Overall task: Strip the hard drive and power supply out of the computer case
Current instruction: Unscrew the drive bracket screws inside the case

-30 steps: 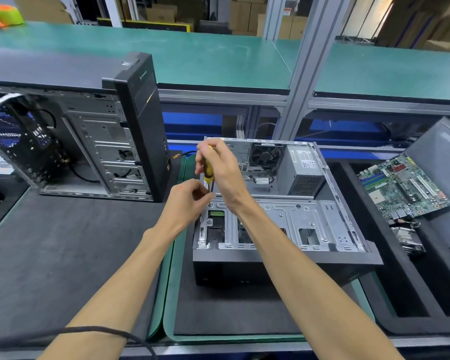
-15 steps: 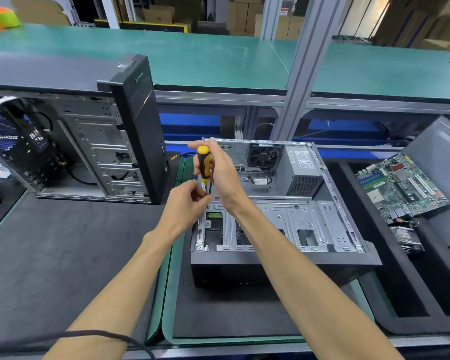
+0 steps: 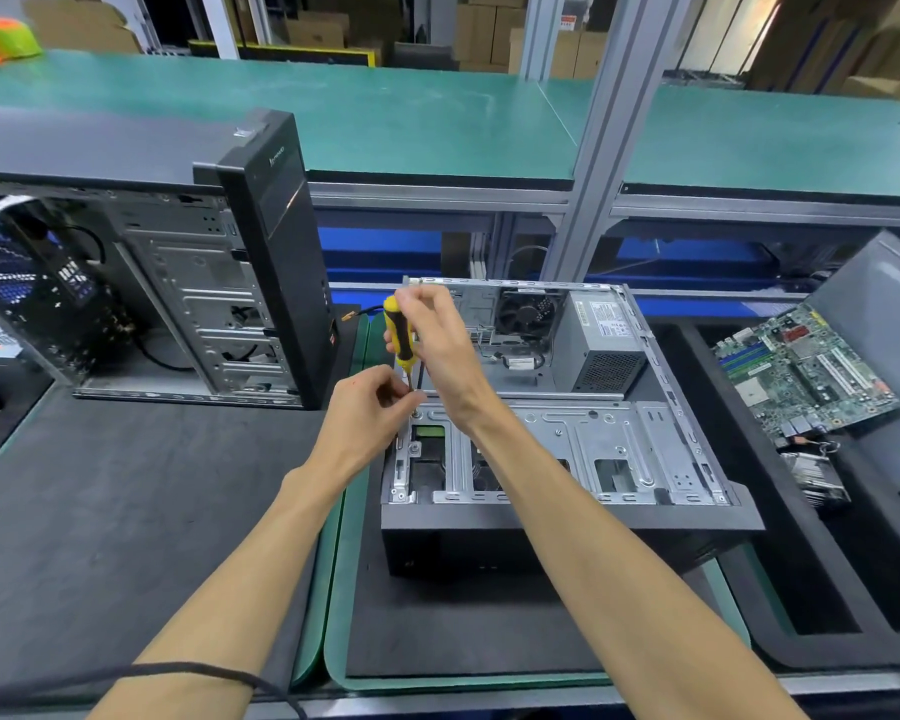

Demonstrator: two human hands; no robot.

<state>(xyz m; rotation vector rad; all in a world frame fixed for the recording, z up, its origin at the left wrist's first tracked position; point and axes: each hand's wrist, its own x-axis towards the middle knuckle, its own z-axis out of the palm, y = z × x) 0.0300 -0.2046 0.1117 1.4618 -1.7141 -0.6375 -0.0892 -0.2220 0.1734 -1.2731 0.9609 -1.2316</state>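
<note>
Left hand (image 3: 367, 407) pinching driver shaft low, at drive cage (image 3: 557, 449) corner of open computer case (image 3: 567, 517). Right hand (image 3: 437, 337) gripping yellow/black screwdriver (image 3: 402, 335) upright, tip on cage screw. Further back, power supply (image 3: 601, 340) seated in rear R corner beside fan (image 3: 528, 310). HDD not discernible.

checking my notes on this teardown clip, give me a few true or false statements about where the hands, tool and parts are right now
1. The right hand grips a yellow and black screwdriver. True.
2. The left hand rests flat on the mat. False: its fingers pinch at the screwdriver's tip on the drive cage.
3. The power supply sits inside the open case. True.
4. The motherboard is mounted in that case. False: it lies in the tray to the right.
</note>
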